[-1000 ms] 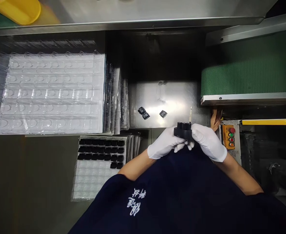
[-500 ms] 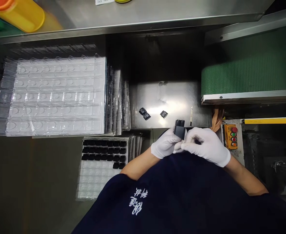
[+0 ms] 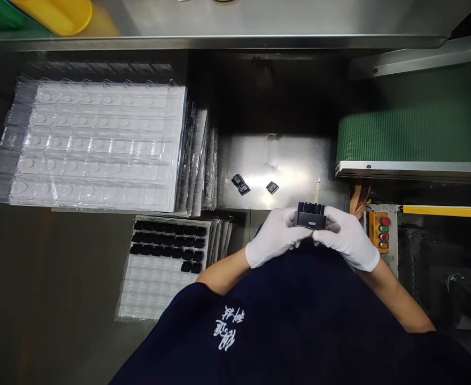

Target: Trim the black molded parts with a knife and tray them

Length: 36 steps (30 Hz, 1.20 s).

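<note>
Between my white-gloved hands is a black plastic connector housing [image 3: 311, 219], with several round black barrels along its far side. My left hand [image 3: 277, 233] grips its left end, thumb toward me. The right end is pinched by my right hand [image 3: 346, 235]. Beyond the hands, on the metal table [image 3: 255, 155], lie a cluster of small black plastic parts [image 3: 240, 184] and a single black part [image 3: 272, 187]. Just past the housing lies a slim pale tool [image 3: 317, 189], its near end hidden behind the housing.
Stacked clear blister trays [image 3: 99, 144] stand on the left. A lower tray [image 3: 151, 289] holds rows of black parts. To the right are a green conveyor belt [image 3: 415, 112] and a button box [image 3: 379, 232]. A metal shelf [image 3: 235, 24] crosses the far side.
The black housing has turned so its broad side faces me. My right hand has moved from beside it onto its right end. The view has shifted slightly.
</note>
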{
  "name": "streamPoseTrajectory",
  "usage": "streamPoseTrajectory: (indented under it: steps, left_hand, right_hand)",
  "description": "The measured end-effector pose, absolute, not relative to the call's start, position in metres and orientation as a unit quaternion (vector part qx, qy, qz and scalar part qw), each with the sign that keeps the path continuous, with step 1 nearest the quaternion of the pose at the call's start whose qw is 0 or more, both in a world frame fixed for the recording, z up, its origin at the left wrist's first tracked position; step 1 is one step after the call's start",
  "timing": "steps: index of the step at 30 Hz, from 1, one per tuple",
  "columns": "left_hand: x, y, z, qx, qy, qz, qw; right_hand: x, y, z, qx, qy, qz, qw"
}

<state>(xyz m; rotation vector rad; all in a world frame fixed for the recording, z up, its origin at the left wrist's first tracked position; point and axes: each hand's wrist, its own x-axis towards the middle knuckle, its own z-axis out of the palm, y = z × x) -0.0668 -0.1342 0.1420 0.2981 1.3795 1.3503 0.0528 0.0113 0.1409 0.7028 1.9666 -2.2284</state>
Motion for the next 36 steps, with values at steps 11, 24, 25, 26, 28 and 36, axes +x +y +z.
streamPoseTrajectory:
  steps: [11,24,25,26,28,36]
  left_hand:
    - [-0.072,-0.144,0.138,0.452,0.695,0.526,0.190]
    - [-0.075,-0.154,0.119,0.502,0.664,0.507,0.222]
    - [-0.075,-0.155,0.118,0.501,0.663,0.511,0.222]
    - [-0.075,-0.156,0.118,0.500,0.661,0.513,0.223]
    - [-0.075,-0.157,0.118,0.496,0.664,0.509,0.232]
    - [-0.076,-0.160,0.117,0.501,0.661,0.517,0.211]
  right_hand:
    - [0.056,0.013,0.131,0.200,0.609,-0.768,-0.007]
    - [0.060,0.003,0.143,0.023,0.829,-0.519,-0.205]
    - [0.059,0.002,0.144,0.018,0.831,-0.515,-0.210]
    - [0.058,0.002,0.145,0.017,0.832,-0.513,-0.211]
    - [0.057,0.001,0.146,0.029,0.833,-0.513,-0.203]
    - [0.057,-0.001,0.148,0.034,0.832,-0.514,-0.206]
